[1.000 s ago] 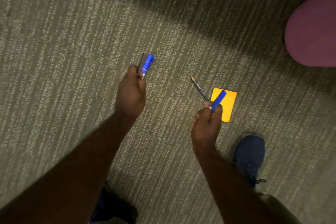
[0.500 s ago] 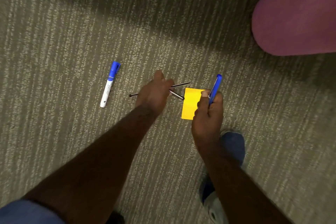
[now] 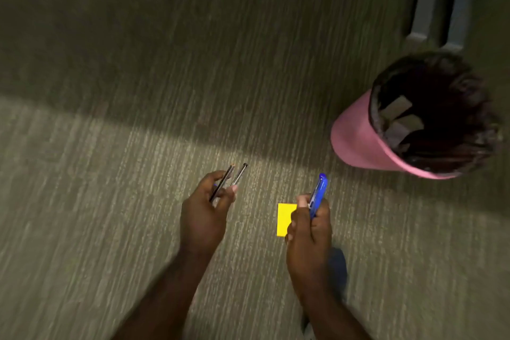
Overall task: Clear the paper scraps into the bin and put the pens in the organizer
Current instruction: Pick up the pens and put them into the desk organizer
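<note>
My left hand (image 3: 204,215) is shut on two thin dark pens (image 3: 230,179) whose tips point up and away. Held upright in my right hand (image 3: 309,232) is a blue pen (image 3: 318,194), and the same hand pinches a yellow paper note (image 3: 284,219) that sticks out to its left. The pink bin (image 3: 356,141) with a dark liner stands on the carpet at the upper right, with paper pieces inside. No organizer is in view.
Grey-green striped carpet (image 3: 110,201) covers the floor, the far half in shadow. A blue shoe (image 3: 338,270) shows under my right wrist. A pale furniture base (image 3: 433,8) stands at the top right behind the bin.
My left hand has lifted the thin pens off the carpet. The view has swung so the whole bin shows and the blue-capped white marker on the floor is out of frame.
</note>
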### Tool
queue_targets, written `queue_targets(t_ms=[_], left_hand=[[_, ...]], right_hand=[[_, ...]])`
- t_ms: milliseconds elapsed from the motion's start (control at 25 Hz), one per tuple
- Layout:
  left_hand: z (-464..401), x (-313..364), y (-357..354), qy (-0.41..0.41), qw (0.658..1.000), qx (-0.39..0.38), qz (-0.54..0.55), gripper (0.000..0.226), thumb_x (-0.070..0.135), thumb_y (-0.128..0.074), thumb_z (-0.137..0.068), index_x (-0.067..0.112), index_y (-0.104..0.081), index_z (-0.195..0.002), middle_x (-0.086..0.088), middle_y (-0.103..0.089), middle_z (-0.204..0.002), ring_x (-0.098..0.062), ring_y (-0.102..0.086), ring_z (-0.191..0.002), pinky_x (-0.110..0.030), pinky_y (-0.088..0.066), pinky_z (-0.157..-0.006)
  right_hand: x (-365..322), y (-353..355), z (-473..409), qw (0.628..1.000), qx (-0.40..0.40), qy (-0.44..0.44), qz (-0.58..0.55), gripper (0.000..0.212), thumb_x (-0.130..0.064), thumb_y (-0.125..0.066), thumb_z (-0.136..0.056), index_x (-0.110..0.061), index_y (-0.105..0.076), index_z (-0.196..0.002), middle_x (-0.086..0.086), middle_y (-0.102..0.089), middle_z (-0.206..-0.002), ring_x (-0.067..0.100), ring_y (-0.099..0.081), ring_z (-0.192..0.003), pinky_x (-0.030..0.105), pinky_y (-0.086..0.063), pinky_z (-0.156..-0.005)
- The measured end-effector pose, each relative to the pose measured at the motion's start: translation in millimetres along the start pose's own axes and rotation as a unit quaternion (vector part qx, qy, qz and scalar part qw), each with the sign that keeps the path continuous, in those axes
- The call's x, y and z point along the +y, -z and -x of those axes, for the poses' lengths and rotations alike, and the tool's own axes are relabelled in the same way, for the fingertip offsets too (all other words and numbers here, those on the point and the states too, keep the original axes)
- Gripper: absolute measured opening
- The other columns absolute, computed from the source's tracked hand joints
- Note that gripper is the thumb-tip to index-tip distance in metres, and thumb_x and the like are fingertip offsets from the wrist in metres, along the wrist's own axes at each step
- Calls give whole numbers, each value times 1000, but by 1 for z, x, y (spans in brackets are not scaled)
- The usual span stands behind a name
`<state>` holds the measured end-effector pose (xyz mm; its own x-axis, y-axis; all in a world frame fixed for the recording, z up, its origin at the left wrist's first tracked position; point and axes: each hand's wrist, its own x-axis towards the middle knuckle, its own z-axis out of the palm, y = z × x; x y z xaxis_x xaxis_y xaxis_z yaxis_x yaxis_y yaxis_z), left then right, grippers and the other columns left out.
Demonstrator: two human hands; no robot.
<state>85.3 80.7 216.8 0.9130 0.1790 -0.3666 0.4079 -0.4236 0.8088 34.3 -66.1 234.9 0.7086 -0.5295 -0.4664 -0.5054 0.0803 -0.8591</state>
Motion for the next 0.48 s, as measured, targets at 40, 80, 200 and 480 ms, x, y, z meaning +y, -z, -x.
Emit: queue_targets(t_ms=[40,80,200,480], left_hand=[[6,36,21,-3,1000,9,25,11,22,-62,-87,31,-65,-93,6,-69,-72,-6,-64,-69,-15,-46,-65],[12,70,40,-5,999,12,45,13,20,-61,-88,32,-65,-88,6,-68,-72,-7,-62,-69,-11,-44,-61],[35,177,90,11,994,-10,104,17,21,-59,-89,35,-69,-87,4,-69,-74,2,-62,-72,-13,-41,-66],[91,370,136,34,984,-63,163,37,30,-77,-73,26,-67,-108,-1,-73,-101,-12,-66,-90,-17,-50,-77]], right_hand=[[-37,0,12,1000,-3,3,-14,28,-55,-48,-79,-28,-48,-77,-4,-33,-55,18,-29,-50,35,-28,-48],[-71,2,23,1000,-8,6,-29,28,-54,-49,-78,-26,-49,-77,-4,-32,-54,16,-28,-48,32,-27,-45],[-171,18,51,996,-37,22,-83,15,-40,-50,-82,-25,-53,-80,-6,-31,-52,10,-28,-44,24,-25,-38],[-354,105,74,990,-72,56,-104,11,-41,-51,-82,-33,-58,-81,-6,-30,-52,11,-26,-45,28,-22,-44]])
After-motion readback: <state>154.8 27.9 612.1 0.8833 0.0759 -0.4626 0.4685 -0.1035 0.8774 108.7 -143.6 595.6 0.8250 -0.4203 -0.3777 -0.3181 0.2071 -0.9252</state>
